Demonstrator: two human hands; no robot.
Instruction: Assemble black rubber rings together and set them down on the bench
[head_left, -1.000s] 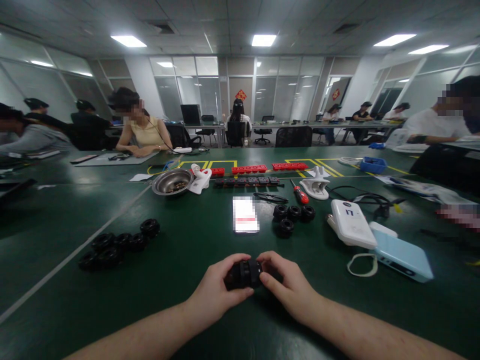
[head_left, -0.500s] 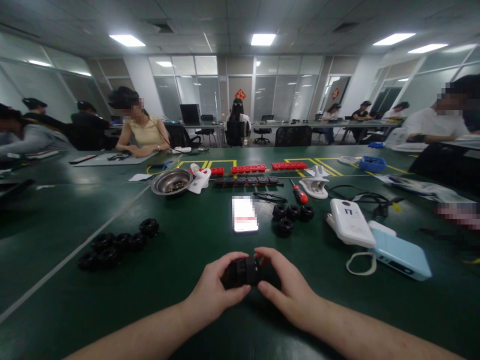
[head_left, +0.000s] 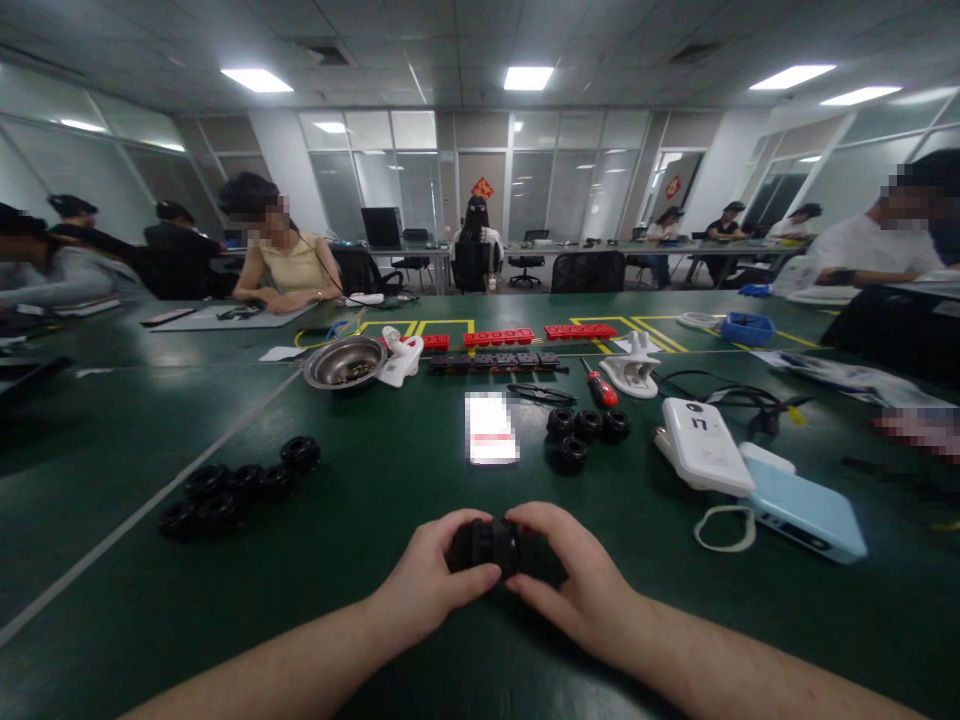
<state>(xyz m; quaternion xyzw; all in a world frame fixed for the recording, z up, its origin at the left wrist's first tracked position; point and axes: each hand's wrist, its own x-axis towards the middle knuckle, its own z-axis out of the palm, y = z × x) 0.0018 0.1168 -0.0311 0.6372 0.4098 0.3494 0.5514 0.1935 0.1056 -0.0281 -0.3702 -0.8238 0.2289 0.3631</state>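
A black ribbed, round plastic fitting (head_left: 486,546) is held above the near middle of the green table (head_left: 360,470). My left hand (head_left: 424,572) wraps its left part, thumb along the near side and fingers over the top. At its right end, my right hand (head_left: 585,575) closes thumb and fingertips on the rim. The palms hide part of the fitting. Farther left lies a group of black ring-shaped fittings (head_left: 220,510). Several more black rings (head_left: 573,452) sit right of centre, beside a lit phone (head_left: 490,428).
A metal bowl (head_left: 345,362) with small brass-coloured pieces stands beyond. Near it are a white stand (head_left: 402,358), red trays (head_left: 498,337), a black strip (head_left: 495,362) and a red-handled screwdriver (head_left: 602,390). A white device (head_left: 705,447) and light-blue box (head_left: 806,510) lie right. Other people sit around.
My right thumb and fingertips have moved left onto the end of the black fitting, where a small gap showed before. My left hand keeps its hold.
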